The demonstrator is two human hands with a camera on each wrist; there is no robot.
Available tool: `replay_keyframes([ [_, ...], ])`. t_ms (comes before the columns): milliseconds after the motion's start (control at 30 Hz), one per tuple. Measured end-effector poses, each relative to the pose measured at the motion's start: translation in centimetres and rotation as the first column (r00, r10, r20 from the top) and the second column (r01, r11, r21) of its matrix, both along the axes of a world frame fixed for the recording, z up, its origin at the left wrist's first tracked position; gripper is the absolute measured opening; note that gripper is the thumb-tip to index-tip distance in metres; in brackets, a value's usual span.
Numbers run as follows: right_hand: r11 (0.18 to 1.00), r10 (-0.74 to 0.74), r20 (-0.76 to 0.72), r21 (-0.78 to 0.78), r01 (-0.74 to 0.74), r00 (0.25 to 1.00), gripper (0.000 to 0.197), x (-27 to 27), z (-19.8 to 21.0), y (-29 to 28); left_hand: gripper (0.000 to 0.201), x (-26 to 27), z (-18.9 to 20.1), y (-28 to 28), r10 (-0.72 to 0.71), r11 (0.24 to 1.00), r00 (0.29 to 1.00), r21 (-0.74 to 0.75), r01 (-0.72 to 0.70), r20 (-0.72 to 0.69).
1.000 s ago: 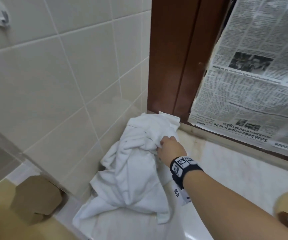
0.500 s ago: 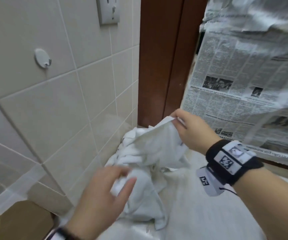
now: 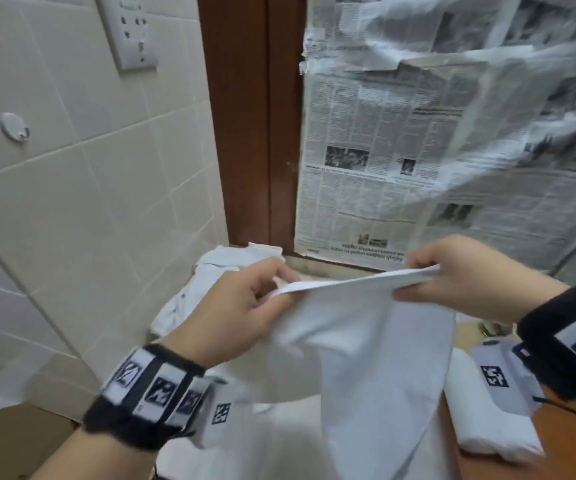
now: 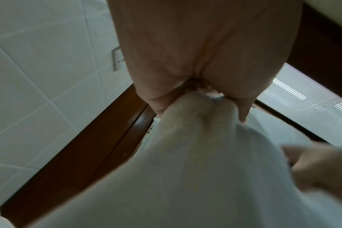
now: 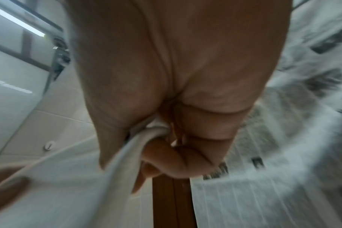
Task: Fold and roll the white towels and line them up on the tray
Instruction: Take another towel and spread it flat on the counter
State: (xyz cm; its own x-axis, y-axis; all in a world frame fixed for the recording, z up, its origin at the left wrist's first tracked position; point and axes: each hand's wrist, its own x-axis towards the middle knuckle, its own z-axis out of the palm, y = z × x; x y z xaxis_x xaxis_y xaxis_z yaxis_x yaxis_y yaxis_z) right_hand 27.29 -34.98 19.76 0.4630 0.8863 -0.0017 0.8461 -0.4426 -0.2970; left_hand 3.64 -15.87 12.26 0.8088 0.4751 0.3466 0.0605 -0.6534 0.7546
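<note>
A white towel (image 3: 366, 344) hangs in the air in front of me, its top edge stretched between both hands. My left hand (image 3: 245, 306) pinches the left end of that edge, and my right hand (image 3: 452, 275) pinches the right end. The left wrist view shows the towel (image 4: 185, 169) bunched between thumb and fingers of my left hand (image 4: 205, 92). In the right wrist view my right hand (image 5: 166, 138) has its fingers curled around the towel's hem (image 5: 127, 151). More crumpled white towels (image 3: 210, 275) lie in the corner behind. A rolled towel (image 3: 487, 424) rests on the brown tray (image 3: 563, 445) at lower right.
Cream wall tiles (image 3: 71, 202) with a wall socket (image 3: 130, 29) and a round hook (image 3: 14, 126) fill the left. A brown door frame (image 3: 255, 116) stands behind, with newspaper (image 3: 418, 133) stuck over the pane to its right. A cardboard box (image 3: 9, 441) sits at lower left.
My right hand lifted one towel off the pile in the corner. My left hand came in and took its other end, and the towel now hangs spread between both hands.
</note>
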Motion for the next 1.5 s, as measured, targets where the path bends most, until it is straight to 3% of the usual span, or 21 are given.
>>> replay_keyframes([
  [100,0.966,0.017,-0.337,0.25,0.072,0.941,0.029,0.2,-5.2,-3.3,0.02,-3.1,0.7,-4.6,-0.09,0.992,0.994,-0.096,0.085,-0.056],
  [133,0.929,0.044,-0.482,0.343,0.142,0.875,0.032,-0.4,-7.2,-3.9,0.023,-4.1,0.6,-5.9,-0.106,0.98,0.992,-0.175,0.092,-0.072],
  [200,0.881,0.096,-0.729,0.379,0.284,0.677,0.041,-2.0,-10.9,-4.8,0.031,-5.8,-0.5,-7.4,-0.128,0.925,0.987,-0.371,0.083,-0.098],
  [233,0.878,0.097,-0.787,0.356,0.319,0.61,0.039,-2.9,-12.2,-5.1,0.036,-6.6,-1.5,-7.6,-0.113,0.901,0.985,-0.431,0.046,-0.13],
  [267,0.886,0.09,-0.797,0.338,0.318,0.597,0.036,-3.8,-13.2,-5.4,0.038,-7.4,-2.5,-7.8,-0.089,0.882,0.98,-0.471,-0.004,-0.176],
  [333,0.916,0.051,-0.754,0.297,0.271,0.655,0.039,-5.4,-14.3,-5.9,0.04,-9.1,-5.4,-7.6,-0.031,0.852,0.955,-0.508,-0.129,-0.294],
  [400,0.936,0.057,-0.744,0.273,0.224,0.666,0.039,-6.7,-14.8,-6.0,0.047,-10.5,-8.6,-7.8,0.017,0.842,0.908,-0.483,-0.239,-0.419],
  [467,0.968,0.099,-0.691,0.233,0.091,0.716,0.038,-8.1,-15.2,-5.7,0.052,-11.5,-11.8,-8.5,0.03,0.832,0.862,-0.465,-0.301,-0.505],
  [533,0.981,0.183,-0.536,0.153,-0.119,0.824,0.036,-9.0,-15.9,-5.4,0.039,-11.7,-14.3,-9.3,0.049,0.843,0.824,-0.42,-0.337,-0.564],
  [633,0.961,0.268,-0.412,0.048,-0.273,0.871,0.03,-9.4,-17.3,-5.1,0.013,-10.3,-15.2,-10.4,0.053,0.862,0.838,-0.399,-0.314,-0.544],
  [700,0.955,0.289,-0.353,0.034,-0.296,0.89,0.027,-9.2,-18.3,-5.1,0.026,-9.0,-14.2,-10.8,0.071,0.868,0.889,-0.412,-0.279,-0.452],
  [800,0.94,0.339,-0.27,0.048,-0.339,0.901,0.024,-8.9,-19.3,-5.5,0.044,-7.0,-13.1,-10.8,0.042,0.937,0.923,-0.306,-0.169,-0.383],
  [900,0.924,0.376,-0.245,0.026,-0.382,0.894,0.019,-8.8,-19.6,-6.4,0.033,-5.2,-13.1,-10.7,-0.053,0.976,0.929,-0.216,-0.029,-0.367],
  [1033,0.936,0.34,-0.265,0.0,-0.353,0.902,0.028,-8.4,-19.6,-8.5,0.003,-3.8,-13.6,-11.2,-0.161,0.984,0.932,-0.123,0.127,-0.326],
  [1233,0.966,0.238,-0.407,0.001,-0.26,0.882,0.035,-8.4,-23.2,-13.0,0.013,-3.7,-14.4,-12.3,-0.235,0.953,0.91,0.103,0.284,-0.341],
  [1367,0.998,0.069,-0.526,0.035,-0.059,0.848,0.021,-7.9,-26.8,-16.4,0.018,-4.5,-13.4,-11.7,-0.216,0.948,0.932,0.165,0.272,-0.292],
  [1500,0.997,-0.071,-0.511,-0.035,0.062,0.857,0.016,-6.3,-28.7,-19.7,0.02,-6.1,-12.1,-9.8,-0.105,0.979,0.969,0.148,0.14,-0.222],
])
